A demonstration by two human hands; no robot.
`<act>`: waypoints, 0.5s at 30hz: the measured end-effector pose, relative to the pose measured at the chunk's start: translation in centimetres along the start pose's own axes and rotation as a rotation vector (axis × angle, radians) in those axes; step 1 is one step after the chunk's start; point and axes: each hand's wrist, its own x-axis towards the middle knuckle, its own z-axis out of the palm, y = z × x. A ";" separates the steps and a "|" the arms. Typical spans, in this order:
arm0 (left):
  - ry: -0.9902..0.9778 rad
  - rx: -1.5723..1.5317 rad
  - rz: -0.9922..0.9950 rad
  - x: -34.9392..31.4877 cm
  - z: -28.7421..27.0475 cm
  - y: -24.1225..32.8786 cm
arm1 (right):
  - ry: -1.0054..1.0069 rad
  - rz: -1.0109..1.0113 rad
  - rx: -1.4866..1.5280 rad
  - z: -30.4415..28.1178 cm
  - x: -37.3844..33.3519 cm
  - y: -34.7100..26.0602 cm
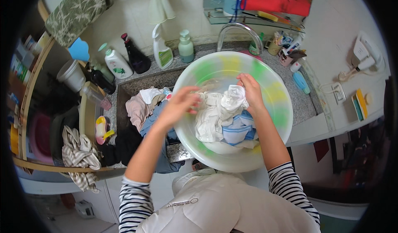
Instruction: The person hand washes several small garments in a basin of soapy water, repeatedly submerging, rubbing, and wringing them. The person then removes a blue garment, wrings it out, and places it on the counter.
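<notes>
Counter: speckled grey stone [304,106]; I read the clock from the basin's middle, 12 pointing at the tap [239,25].
Sink: out at 9 o'clock, its wall [145,80] showing behind a pile of mixed clothes [139,111].
Basin: wide, white with green and yellow patches [273,75], in front of the tap, with the light laundry inside it.
White cloth: its bunched top [234,99] is just off centre toward 12; folds spread toward 8, and I cannot tell whether they are one piece or several.
Blue-edged cloth: crumpled at 6 o'clock [239,130], against the white folds.
Right hand: at 1 o'clock [251,93], fingers closed around the white cloth's bunched top.
Left hand: at 9 o'clock [182,104], blurred, fingers parted and apparently gripping nothing; I cannot tell if the tips brush the folds.
Handling: I judge the cloth soft, limp and hard to break; if soaked, it would drag heavily and slip, though I cannot make out water.
Hold: I would gather a thick bunch rather than pinch one layer, with the second grasp in the folds at 8.
</notes>
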 end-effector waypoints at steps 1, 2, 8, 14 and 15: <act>-0.053 0.074 -0.065 2.1 2.4 -1.3 | -0.014 -0.010 0.015 0.1 -0.3 -0.2; -0.101 0.154 -0.103 4.1 4.6 -2.6 | -0.008 -0.034 -0.027 0.0 -0.5 -0.2; -0.020 0.401 0.274 8.7 8.5 -3.0 | -0.140 -0.185 -0.292 -2.3 -2.3 -1.7; 0.019 0.520 0.241 9.4 5.8 3.3 | -0.253 -0.345 -0.937 -6.0 -2.9 -3.4; 0.006 0.406 0.202 9.1 5.7 4.7 | -0.235 -0.381 -0.992 -6.3 -2.6 -3.4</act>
